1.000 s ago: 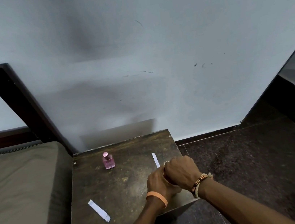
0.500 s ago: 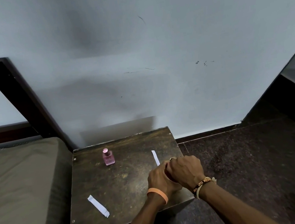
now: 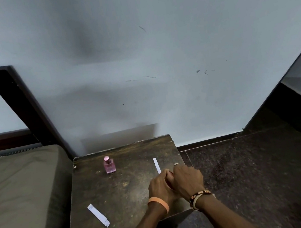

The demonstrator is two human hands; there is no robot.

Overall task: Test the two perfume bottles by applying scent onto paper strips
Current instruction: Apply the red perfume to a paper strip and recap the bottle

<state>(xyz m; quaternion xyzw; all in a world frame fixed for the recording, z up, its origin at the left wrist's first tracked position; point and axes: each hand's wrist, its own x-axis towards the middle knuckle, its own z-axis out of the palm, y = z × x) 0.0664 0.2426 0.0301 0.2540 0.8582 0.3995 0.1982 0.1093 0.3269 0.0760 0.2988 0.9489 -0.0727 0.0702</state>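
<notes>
Closest in, two forearms reach up from the lower edge, and both hands meet over the right front part of the dark wooden surface [image 3: 118, 195]. The left hand [image 3: 159, 187], with an orange band [image 3: 159, 203] at its wrist, and the right hand [image 3: 189, 181], with a beaded bracelet [image 3: 199, 197], press against each other with fingers curled. Between them they grip a reddish thing [image 3: 170, 173]; only a sliver of it shows, too little to tell what it is.

To the left, near the front edge, a white paper strip [image 3: 98, 215] lies flat and slanted, well apart from the hands. A second strip [image 3: 156, 165] lies just beyond the left hand's knuckles, its near end hidden behind them. Farther back, near the rear left corner, a pink perfume bottle [image 3: 109, 165] stands upright with its cap on. A bed [image 3: 21, 190] adjoins the surface on the left, dark stone floor [image 3: 261, 175] lies to the right, and a pale wall [image 3: 175, 52] rises behind.
</notes>
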